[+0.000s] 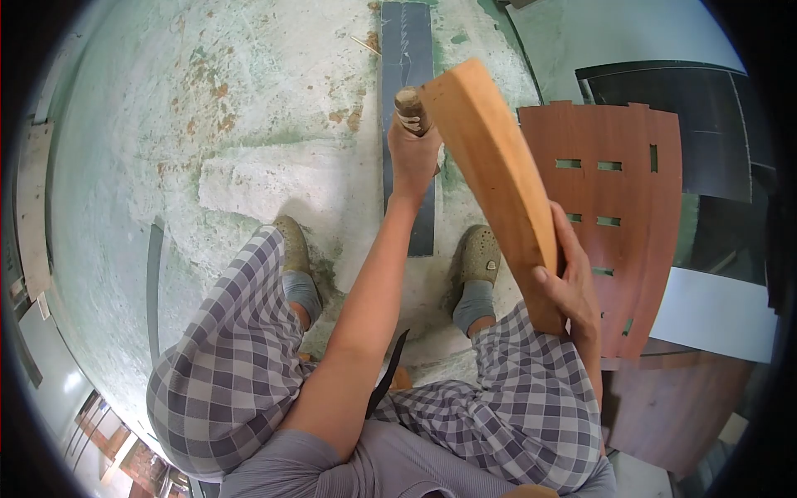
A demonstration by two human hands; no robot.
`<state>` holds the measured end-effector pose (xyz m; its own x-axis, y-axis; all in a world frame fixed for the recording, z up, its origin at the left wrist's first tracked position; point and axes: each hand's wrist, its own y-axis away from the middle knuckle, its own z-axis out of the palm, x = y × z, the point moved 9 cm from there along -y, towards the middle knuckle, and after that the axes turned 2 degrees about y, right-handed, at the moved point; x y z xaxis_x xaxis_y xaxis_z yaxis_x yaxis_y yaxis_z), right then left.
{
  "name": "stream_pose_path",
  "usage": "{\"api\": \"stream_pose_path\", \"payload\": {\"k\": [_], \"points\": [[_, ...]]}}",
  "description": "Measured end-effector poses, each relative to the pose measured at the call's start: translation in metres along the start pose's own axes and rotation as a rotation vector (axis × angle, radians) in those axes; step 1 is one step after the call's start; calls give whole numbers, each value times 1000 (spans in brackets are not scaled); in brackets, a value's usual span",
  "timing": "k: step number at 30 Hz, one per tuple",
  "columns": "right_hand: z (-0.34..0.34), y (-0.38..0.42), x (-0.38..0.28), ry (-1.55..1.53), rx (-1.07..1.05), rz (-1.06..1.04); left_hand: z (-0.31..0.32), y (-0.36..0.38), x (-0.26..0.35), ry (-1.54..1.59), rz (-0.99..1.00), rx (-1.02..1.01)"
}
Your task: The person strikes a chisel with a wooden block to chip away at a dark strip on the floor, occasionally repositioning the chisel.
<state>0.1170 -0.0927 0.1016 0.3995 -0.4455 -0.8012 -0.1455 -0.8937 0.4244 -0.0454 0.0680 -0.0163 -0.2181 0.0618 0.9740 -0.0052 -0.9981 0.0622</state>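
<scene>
My left hand [413, 162] is closed around a worn, rounded wooden handle [408, 104] with pale wrapping, above a long dark strip [397, 50] on the floor. What the handle belongs to is mostly hidden. A thick, slightly curved wooden piece [490, 149] slants from beside that handle down to my right thigh. My right hand [569, 278] grips its lower part, thumb on the near face and fingers round the far edge.
A brown panel [581, 191] with rectangular slots stands at the right, with dark panels [664, 116] behind it and a white board [714, 315] below. A thin grey strip [154, 290] lies on the left floor. My shoes and checked trousers are below.
</scene>
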Motion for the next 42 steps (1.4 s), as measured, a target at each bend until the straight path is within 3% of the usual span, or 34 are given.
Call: {"api": "stream_pose_path", "payload": {"k": [5, 7, 8, 11, 13, 17, 20, 24, 28, 34, 37, 42], "points": [[-2, -6, -14, -54, 43, -118, 5, 0, -1, 21, -24, 1], [13, -12, -3, 67, -56, 175, 2, 1, 17, -68, 157, 79], [13, -11, 1, 66, -54, 177, 2, 1, 17, -67, 156, 77], [8, -5, 9, 63, -36, 102, -3, 1, 10, -15, 98, 37], [-3, -3, -3, 42, 2, -82, -1, -1, -7, 123, -18, -11], [-2, -9, -14, 9, 47, -95, 2, 1, -10, -41, -87, 4], [12, -14, 0, 36, -4, 89, 3, 2, 7, -69, 2, 57], [1, -6, -3, 79, 39, 64, -1, 3, -6, -4, -54, 35], [-7, -6, -21, -46, 105, -122, 3, 5, -3, 9, -58, 22], [11, -10, 2, 101, -6, 91, 4, 7, 19, -60, 97, 82], [-2, -5, -8, 11, 57, 18, -7, 2, -3, -9, -86, 84], [-29, -8, -13, 19, 224, -8, -14, -12, 13, -28, -30, 146]]}}
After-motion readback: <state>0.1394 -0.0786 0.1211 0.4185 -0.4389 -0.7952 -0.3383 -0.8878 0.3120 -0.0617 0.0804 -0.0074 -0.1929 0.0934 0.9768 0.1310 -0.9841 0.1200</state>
